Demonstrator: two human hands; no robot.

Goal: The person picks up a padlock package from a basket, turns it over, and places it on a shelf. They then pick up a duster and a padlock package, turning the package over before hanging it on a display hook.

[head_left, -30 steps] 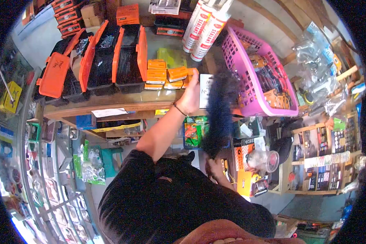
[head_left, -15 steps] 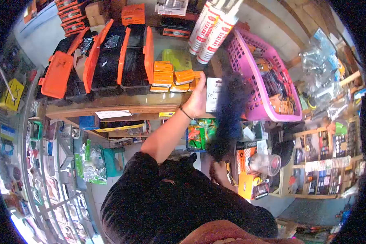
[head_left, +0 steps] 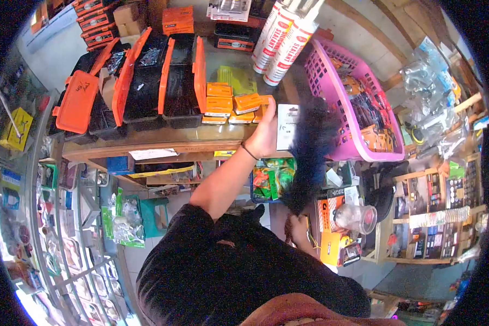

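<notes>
A dark feather duster (head_left: 309,146) reaches up over the counter's front edge, between a white hang-hole pack (head_left: 286,130) and the pink basket. Low down, my right hand (head_left: 300,231) is closed around its handle end. My left hand (head_left: 263,133), with a dark band at the wrist, is up at the counter, its fingers gripping a small orange box (head_left: 259,113) at the right end of a little stack. More small orange boxes (head_left: 219,99) sit just left of it. The fingers of the left hand are partly hidden.
Black bins with orange lids (head_left: 77,102) line the counter's left. Silicone sealant tubes (head_left: 288,51) stand behind. A pink basket (head_left: 337,92) of packaged goods is on the right. Below are a tray of green packets (head_left: 271,179) and a clear plastic jar (head_left: 358,218).
The duster has shifted slightly and is still smeared, and the right hand has moved a little to the right. The left hand and the boxes have hardly moved.
</notes>
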